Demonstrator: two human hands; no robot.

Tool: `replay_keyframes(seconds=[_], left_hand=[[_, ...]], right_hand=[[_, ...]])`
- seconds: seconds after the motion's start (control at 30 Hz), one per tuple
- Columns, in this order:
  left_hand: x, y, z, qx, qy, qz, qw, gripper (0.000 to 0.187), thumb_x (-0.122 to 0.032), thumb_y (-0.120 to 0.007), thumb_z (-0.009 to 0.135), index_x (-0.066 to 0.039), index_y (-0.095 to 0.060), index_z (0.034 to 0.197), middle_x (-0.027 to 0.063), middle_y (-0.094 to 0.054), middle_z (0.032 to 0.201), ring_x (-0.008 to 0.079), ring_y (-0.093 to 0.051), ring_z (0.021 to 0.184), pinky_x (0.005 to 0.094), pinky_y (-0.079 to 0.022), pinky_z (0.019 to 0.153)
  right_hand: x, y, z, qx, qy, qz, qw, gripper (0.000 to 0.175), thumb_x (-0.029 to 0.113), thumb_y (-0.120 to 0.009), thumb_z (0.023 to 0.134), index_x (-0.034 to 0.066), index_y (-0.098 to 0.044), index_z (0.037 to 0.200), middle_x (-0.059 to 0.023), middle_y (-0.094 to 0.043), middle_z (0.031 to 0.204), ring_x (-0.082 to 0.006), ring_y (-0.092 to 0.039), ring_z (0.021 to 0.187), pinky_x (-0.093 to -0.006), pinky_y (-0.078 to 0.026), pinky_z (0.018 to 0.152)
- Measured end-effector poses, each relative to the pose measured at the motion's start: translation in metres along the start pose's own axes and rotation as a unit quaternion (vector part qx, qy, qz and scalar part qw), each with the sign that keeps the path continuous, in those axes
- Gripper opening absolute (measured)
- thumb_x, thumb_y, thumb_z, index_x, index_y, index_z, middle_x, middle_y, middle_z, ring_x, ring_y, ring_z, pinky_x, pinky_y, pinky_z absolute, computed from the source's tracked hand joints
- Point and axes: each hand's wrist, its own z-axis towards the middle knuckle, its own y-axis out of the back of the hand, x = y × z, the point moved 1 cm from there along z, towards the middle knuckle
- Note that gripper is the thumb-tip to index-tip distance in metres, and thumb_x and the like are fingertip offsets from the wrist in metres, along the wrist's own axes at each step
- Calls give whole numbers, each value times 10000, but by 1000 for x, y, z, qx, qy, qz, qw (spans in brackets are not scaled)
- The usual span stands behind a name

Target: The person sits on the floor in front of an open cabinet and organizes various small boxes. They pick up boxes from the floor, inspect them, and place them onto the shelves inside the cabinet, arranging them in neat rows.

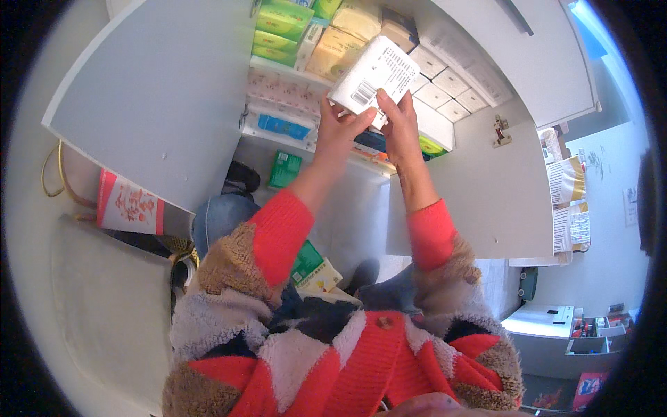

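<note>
A white plastic-wrapped pack point(371, 78), printed with a barcode and text, is held tilted in front of an open cabinet. My left hand point(341, 127) grips its lower left corner, thumb on the printed face. My right hand point(400, 127) holds its lower right edge, thumb also on that face. Behind the pack, the upper shelf bears green tissue packs point(281, 23), yellow packs point(336, 52) and several small white boxes point(451, 82). On the level below are clear-wrapped packs point(281, 91) and a blue-labelled pack point(284, 126).
Cabinet doors stand open at left point(151, 94) and right point(469, 208). On the floor lie a green pack point(285, 169), another green pack point(308, 260) and a cream pack point(324, 277) by my legs. A red and white bag point(133, 203) is at the left.
</note>
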Motion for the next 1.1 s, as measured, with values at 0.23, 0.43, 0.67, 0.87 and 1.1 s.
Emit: replay_keyframes(seconds=[0.23,0.43,0.67,0.87,1.1], left_hand=[[-30,1,11,56,-58,54,995,864,-300,-641,824,-20,-73,1412,156,-393,1311,226,-415,1169,330,-365,953],[-36,-6,6,59,-42,103,992,750,-307,-559,876,-30,-131,1425,125,-390,1357,197,-405,1198,336,-339,982],[-31,0,10,49,-33,105,993,593,-275,-612,838,-7,-379,1312,138,-457,1272,200,-448,1150,308,-379,933],[-28,0,13,50,-23,102,993,517,-242,-604,840,-1,-444,1268,87,-517,1175,154,-489,1064,277,-381,912],[-23,0,11,48,14,67,997,439,-268,-593,852,-40,-502,1215,42,-566,1068,121,-542,954,264,-424,810]], right_hand=[[15,-8,24,44,-54,30,997,544,252,-582,837,96,-344,1301,-96,-503,1184,-217,-556,1017,-317,-567,645],[28,17,101,21,-21,148,989,464,270,-591,835,13,-432,1187,-159,-471,1160,-268,-522,1000,-340,-562,701],[27,23,187,-91,130,-9,987,388,126,-595,808,-53,-488,1136,-170,-551,1065,-267,-560,919,-343,-523,716],[24,47,142,-122,218,-215,944,419,87,-671,720,-31,-567,1109,-150,-582,1110,-227,-572,928,-302,-459,790],[67,187,141,-428,334,-267,796,465,120,-707,679,-20,-562,1098,-163,-599,1087,-260,-578,972,-374,-455,818]])
